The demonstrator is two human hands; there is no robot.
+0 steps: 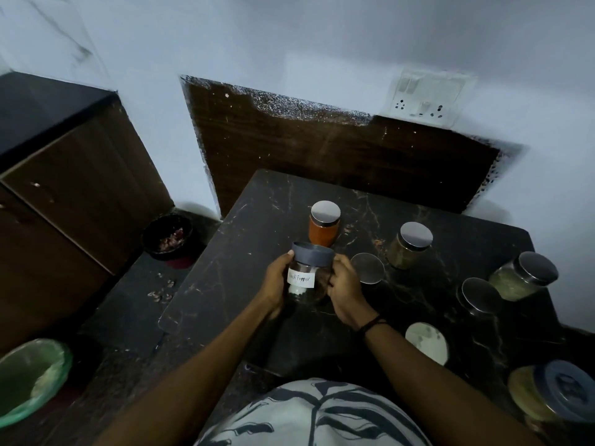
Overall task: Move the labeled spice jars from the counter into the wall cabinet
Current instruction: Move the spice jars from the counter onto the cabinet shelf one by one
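A clear jar with a grey-blue lid and a white handwritten label reading black pepper is held above the dark marble counter. My left hand grips its left side and my right hand grips its right side. Behind it stands a jar of red-orange powder with a steel lid. Several more steel-lidded jars stand to the right, among them a jar of brownish powder and a jar of green powder. The wall cabinet is not in view.
A grey-lidded jar of yellowish contents sits at the counter's near right corner. A wooden cabinet stands at left, with a black bowl on the floor beside it and a green-lined bin at lower left. A wall socket is above the counter.
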